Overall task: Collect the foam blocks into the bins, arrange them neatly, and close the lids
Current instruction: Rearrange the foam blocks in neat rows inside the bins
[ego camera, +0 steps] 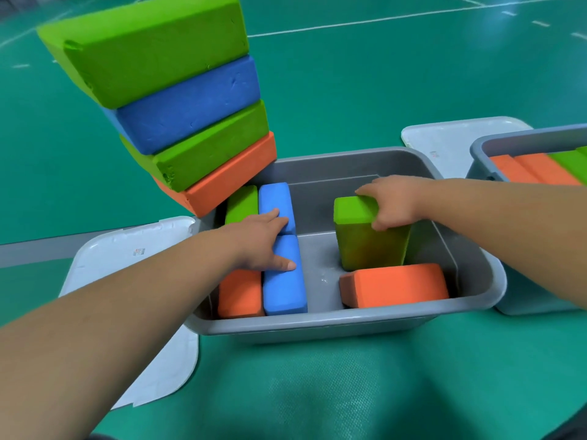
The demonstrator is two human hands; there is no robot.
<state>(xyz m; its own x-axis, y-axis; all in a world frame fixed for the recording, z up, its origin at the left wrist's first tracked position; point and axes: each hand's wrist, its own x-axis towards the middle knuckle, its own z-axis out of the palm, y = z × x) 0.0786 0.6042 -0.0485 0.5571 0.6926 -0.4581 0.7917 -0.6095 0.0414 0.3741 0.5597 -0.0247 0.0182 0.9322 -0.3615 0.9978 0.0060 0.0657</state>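
A green sports floor with white court lines fills the view, seen from above by a person leaning over an open grey bin. Just outside the bin's far left corner stands a tall stack of four foam blocks, green, blue, green and orange from the top down, seemingly waiting within reach to be packed. A white lid lies flat on the floor against the bin's left side, and another white lid lies beyond its far right corner, both off so the bins can be filled. At the right edge a second grey bin already holds orange and green blocks packed side by side. In the near bin, four blocks stand on edge in two tight rows along the left wall: a green block and an orange block against the wall, and a far blue block and a near blue block beside them. An orange block lies flat at the near right. The left hand rests flat and spread across the two blue blocks, gripping nothing, probably steadying the rows. The right hand clasps the top of an upright green block, fingers curled over its far edge and thumb on its front face, standing it on end on the bin floor, likely to begin a matching row.
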